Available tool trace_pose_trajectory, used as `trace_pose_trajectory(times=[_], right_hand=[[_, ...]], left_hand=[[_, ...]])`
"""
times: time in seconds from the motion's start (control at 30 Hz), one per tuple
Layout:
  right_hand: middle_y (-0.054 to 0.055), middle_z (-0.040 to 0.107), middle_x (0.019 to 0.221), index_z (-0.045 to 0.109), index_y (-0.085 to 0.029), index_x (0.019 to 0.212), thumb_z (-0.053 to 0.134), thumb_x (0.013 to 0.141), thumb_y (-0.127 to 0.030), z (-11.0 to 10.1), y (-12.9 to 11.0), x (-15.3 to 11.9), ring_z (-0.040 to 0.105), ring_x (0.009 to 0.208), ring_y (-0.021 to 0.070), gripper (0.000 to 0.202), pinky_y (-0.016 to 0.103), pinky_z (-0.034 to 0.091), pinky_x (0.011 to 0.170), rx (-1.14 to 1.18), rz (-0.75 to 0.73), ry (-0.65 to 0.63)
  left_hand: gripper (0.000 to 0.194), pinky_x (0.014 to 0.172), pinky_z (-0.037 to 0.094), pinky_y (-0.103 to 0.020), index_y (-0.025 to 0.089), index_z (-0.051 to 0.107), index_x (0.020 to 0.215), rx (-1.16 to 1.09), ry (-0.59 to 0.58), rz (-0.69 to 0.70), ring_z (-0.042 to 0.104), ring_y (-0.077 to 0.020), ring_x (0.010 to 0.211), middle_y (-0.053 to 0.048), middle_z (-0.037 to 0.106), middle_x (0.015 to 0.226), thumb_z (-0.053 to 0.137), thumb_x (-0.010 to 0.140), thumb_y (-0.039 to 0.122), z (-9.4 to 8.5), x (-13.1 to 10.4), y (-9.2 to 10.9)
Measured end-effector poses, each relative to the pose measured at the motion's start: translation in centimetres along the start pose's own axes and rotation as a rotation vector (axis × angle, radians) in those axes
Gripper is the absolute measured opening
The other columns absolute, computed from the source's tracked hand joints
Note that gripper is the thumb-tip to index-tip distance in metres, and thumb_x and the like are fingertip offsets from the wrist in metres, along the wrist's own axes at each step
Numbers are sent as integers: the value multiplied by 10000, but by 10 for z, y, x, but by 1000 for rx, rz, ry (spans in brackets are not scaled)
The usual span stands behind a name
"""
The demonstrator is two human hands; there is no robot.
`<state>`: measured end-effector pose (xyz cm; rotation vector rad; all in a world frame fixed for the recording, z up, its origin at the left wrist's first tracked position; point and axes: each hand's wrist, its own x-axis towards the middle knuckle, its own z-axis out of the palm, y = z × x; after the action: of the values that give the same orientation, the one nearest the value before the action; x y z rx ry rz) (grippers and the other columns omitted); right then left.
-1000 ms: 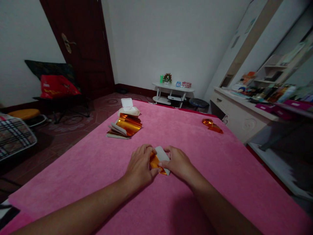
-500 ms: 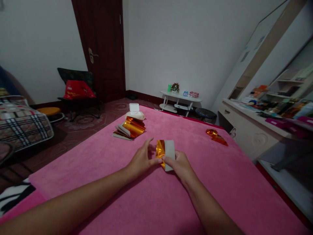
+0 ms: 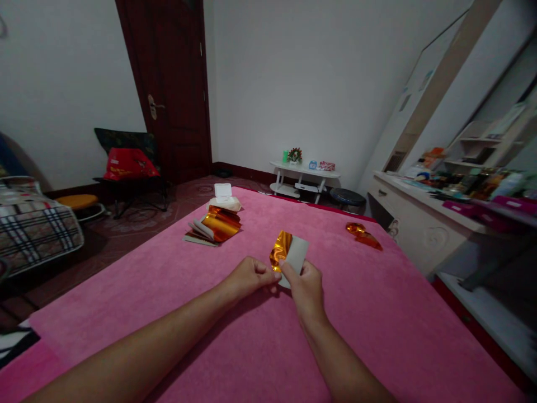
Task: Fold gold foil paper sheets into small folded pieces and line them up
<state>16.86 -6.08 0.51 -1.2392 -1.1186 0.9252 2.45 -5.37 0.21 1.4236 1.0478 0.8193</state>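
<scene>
Stack of gold-foil paper (image 3: pixel 222 224) sits at my 11 o'clock on the pink cloth (image 3: pixel 168 280). My left hand (image 3: pixel 247 277) is pinching the lower-left corner of the gold-and-grey sheet (image 3: pixel 298 251), which is dead ahead at 12. Right hand (image 3: pixel 309 285) has it pinched too, thumb on top, fingers tucked behind. Tip: imo press that right thumb flat near the gold-grey edge and work the corner gently, cos foil probably creases easily. Shaped foil pieces (image 3: pixel 363 235) lie at 1 o'clock, well apart.
</scene>
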Motion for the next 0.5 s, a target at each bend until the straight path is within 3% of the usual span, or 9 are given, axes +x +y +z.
trace_pose_trajectory(times=[0.27, 0.5], right_hand=[[-2, 590, 575, 613, -134, 681, 700, 654, -406, 1, 1, -3, 523, 483, 134, 286, 216, 386, 424, 33, 47, 31], [9, 630, 589, 620, -145, 701, 720, 636, -416, 2, 7, -1, 553, 487, 147, 295, 236, 424, 451, 100, 55, -15]], left_hand=[[366, 507, 329, -218, 92, 674, 604, -84, 34, 62, 495, -96, 481, -54, 646, 575, 734, 636, 452, 4, -5, -2], [307, 499, 310, -204, 123, 565, 575, -136, 90, 150, 437, -77, 473, 17, 536, 518, 711, 648, 383, 8, -3, -4]])
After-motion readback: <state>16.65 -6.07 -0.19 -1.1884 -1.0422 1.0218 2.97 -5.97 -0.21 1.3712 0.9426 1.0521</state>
